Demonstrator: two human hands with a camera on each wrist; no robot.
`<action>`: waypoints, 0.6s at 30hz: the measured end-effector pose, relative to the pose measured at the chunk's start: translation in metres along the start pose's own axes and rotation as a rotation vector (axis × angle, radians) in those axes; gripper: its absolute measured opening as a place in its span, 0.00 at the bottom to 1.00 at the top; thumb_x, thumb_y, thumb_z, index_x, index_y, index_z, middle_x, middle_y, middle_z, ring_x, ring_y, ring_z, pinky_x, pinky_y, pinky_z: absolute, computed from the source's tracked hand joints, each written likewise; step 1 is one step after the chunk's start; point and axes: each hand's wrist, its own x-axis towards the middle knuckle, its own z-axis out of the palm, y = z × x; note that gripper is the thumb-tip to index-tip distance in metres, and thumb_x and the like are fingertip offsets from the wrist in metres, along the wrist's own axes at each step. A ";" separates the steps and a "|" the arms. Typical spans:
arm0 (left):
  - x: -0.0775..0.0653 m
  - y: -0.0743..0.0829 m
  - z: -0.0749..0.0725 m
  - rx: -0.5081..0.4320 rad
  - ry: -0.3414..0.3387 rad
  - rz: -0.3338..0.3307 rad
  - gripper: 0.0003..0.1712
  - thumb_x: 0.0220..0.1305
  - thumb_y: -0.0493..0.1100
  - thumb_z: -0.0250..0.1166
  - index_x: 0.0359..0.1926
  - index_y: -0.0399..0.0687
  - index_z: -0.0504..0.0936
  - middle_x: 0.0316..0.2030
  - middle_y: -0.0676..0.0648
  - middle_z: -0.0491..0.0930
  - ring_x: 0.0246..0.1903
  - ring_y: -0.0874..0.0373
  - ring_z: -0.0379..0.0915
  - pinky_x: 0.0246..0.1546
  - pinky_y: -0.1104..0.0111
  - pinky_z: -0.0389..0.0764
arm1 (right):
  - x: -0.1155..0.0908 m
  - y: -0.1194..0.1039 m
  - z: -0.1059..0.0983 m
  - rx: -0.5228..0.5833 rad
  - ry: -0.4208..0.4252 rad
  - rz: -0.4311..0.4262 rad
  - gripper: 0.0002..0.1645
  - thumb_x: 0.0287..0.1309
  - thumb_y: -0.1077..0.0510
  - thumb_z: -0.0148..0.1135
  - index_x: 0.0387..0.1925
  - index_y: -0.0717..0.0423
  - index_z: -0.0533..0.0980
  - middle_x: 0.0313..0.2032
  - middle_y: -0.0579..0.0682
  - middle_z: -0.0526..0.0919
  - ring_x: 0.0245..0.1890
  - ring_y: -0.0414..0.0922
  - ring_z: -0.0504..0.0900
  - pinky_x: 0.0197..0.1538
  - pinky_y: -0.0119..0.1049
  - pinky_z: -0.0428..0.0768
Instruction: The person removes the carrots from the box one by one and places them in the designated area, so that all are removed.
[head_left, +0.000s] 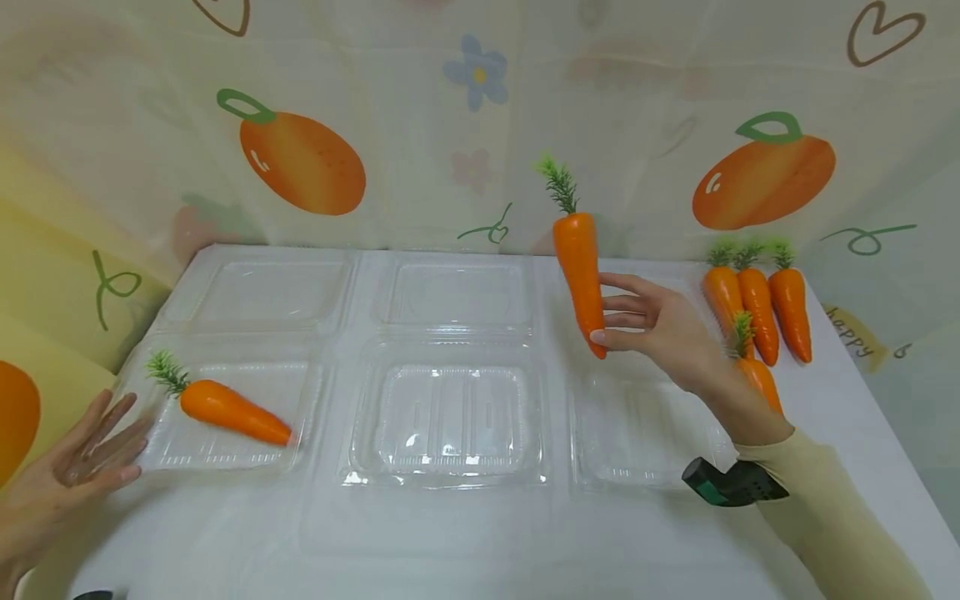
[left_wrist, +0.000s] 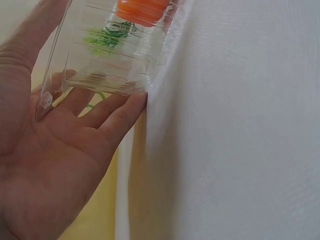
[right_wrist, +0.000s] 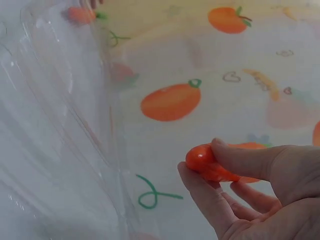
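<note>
Between thumb and fingers, my right hand (head_left: 660,329) pinches an orange carrot (head_left: 580,258) near its tip. The carrot stands nearly upright above the right clear container, its green top pointing up; the right wrist view shows its rounded tip (right_wrist: 199,157) end-on. At the far left, my left hand (head_left: 78,475) lies at the side of the left clear container (head_left: 225,458), fingers loosely spread around its edge. The left wrist view shows the fingers (left_wrist: 117,112) right at the container's wall. Inside that container another carrot (head_left: 232,410) lies slanted, its leaves toward the left hand.
The middle container (head_left: 450,479) and the right container (head_left: 637,475) stand in the same row, lids folded back. Several more carrots (head_left: 791,308) lie at the table's right edge, one partly behind my right wrist. A printed cloth (head_left: 405,167) hangs behind the white table (head_left: 420,542).
</note>
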 end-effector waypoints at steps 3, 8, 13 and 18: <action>0.001 0.000 0.000 0.007 -0.002 0.001 0.55 0.61 0.12 0.45 0.78 0.53 0.33 0.73 0.62 0.57 0.61 0.65 0.70 0.52 0.79 0.75 | -0.007 0.002 -0.013 -0.023 0.026 0.020 0.46 0.57 0.51 0.70 0.74 0.47 0.60 0.60 0.58 0.77 0.58 0.54 0.78 0.57 0.52 0.78; 0.001 0.003 -0.001 0.021 0.003 0.003 0.54 0.62 0.13 0.45 0.78 0.54 0.33 0.73 0.62 0.56 0.60 0.66 0.70 0.52 0.80 0.74 | -0.019 0.010 -0.030 -0.018 0.051 0.095 0.47 0.59 0.48 0.68 0.75 0.45 0.57 0.63 0.58 0.73 0.61 0.55 0.74 0.60 0.57 0.74; 0.000 0.002 0.000 -0.001 -0.020 0.012 0.54 0.62 0.12 0.44 0.78 0.52 0.34 0.73 0.62 0.57 0.61 0.65 0.70 0.52 0.78 0.76 | -0.026 0.023 -0.044 -0.070 0.082 0.157 0.48 0.59 0.43 0.67 0.76 0.41 0.55 0.65 0.58 0.72 0.62 0.56 0.72 0.60 0.58 0.72; 0.000 0.002 0.002 0.026 -0.018 -0.019 0.53 0.64 0.14 0.44 0.78 0.55 0.33 0.73 0.63 0.55 0.61 0.68 0.69 0.51 0.79 0.75 | -0.032 0.033 -0.056 -0.124 0.093 0.184 0.51 0.59 0.41 0.66 0.77 0.44 0.52 0.66 0.60 0.69 0.63 0.59 0.70 0.61 0.62 0.70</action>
